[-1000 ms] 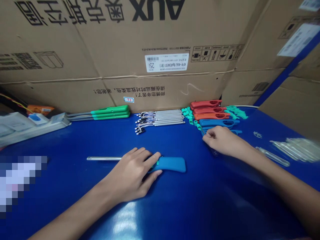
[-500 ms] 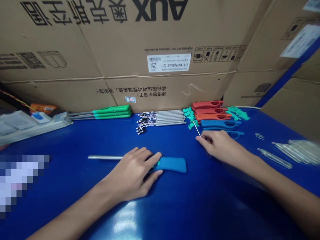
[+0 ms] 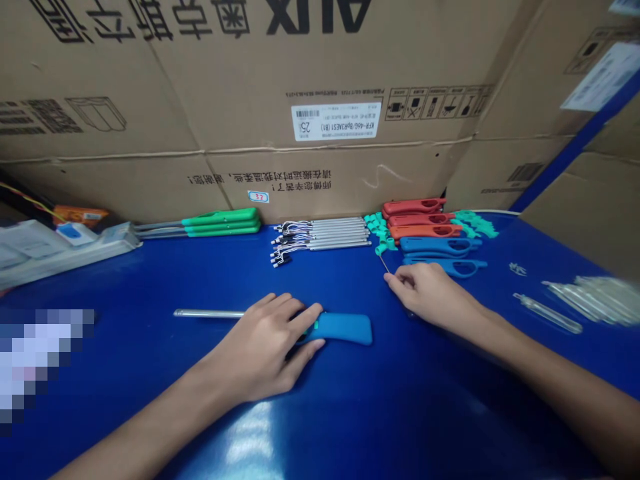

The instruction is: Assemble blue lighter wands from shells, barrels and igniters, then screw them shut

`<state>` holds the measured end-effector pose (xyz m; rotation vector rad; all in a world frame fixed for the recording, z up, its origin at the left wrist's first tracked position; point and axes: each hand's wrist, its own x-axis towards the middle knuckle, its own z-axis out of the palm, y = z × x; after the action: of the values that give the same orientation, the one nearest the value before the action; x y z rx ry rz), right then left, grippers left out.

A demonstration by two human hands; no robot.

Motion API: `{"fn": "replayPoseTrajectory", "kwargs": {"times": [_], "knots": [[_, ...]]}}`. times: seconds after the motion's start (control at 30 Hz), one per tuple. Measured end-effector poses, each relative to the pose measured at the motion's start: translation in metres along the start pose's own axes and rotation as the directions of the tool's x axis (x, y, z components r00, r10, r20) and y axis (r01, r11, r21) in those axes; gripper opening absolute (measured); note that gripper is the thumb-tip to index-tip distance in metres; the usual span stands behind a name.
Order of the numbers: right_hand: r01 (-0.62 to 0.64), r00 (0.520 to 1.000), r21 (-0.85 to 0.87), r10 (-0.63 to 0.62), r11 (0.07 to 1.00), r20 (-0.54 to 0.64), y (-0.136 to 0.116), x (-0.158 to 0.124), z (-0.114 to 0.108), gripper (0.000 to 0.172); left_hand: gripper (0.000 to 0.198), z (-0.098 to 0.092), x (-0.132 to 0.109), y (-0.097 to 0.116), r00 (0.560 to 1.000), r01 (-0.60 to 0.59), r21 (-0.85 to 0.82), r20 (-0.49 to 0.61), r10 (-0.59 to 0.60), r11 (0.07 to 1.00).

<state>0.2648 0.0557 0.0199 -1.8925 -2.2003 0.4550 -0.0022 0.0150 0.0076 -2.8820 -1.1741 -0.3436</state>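
My left hand [image 3: 273, 343] lies over a blue stick lighter [image 3: 345, 329] on the table, its fingers and thumb wrapped round the middle. The lighter's silver tube [image 3: 207, 314] points left, and its blue handle end shows to the right. Further right, my right hand [image 3: 425, 288] is closed on a thin metal rod-like tool [image 3: 385, 264]; most of its grip is hidden in the fingers. The rod's tip meets a small green plastic piece [image 3: 382, 249] at the near edge of a green heap. Whether the piece is caught on the tip, I cannot tell.
Red and blue handle shells [image 3: 440, 245] lie beside the green pieces. Silver tubes with wires [image 3: 340, 235] are lined up left of them, then green lighters [image 3: 223, 222]. Clear tubes [image 3: 595, 303] lie at the right, a power strip [image 3: 70, 257] at the left. A cardboard wall [image 3: 240, 133] stands behind.
My right hand has moved slightly left and toward me, and the rod's tip is now lower at the near green piece. My left hand keeps its hold on the lighter.
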Motion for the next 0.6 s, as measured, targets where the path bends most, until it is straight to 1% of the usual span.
{"fn": "replayPoseTrajectory", "kwargs": {"times": [0.1, 0.23, 0.4, 0.5, 0.6], "knots": [[-0.015, 1.0, -0.02, 0.014, 1.0, -0.021, 0.002, 0.003, 0.0, 0.04, 0.034, 0.0, 0.0, 0.0, 1.0, 0.001, -0.001, 0.001, -0.001, 1.0], [-0.056, 0.998, -0.04, 0.055, 0.998, -0.027, 0.004, 0.007, 0.0, 0.041, 0.034, 0.0, -0.001, 0.001, 1.0, 0.009, -0.012, 0.029, -0.008, 1.0], [-0.097, 0.995, -0.087, 0.094, 0.991, -0.03, 0.0, 0.008, -0.001, 0.044, 0.035, 0.0, -0.001, 0.001, 0.999, 0.018, -0.019, 0.049, -0.017, 1.0], [-0.1, 0.995, -0.1, 0.097, 0.99, -0.032, -0.003, 0.013, 0.0, 0.044, 0.036, 0.0, 0.0, 0.001, 0.999, 0.018, -0.03, 0.051, -0.017, 0.999], [-0.077, 0.995, -0.121, 0.07, 0.99, -0.066, -0.004, 0.019, 0.002, 0.043, 0.035, 0.001, 0.001, 0.001, 0.998, 0.018, -0.033, 0.053, -0.016, 0.999]]}}
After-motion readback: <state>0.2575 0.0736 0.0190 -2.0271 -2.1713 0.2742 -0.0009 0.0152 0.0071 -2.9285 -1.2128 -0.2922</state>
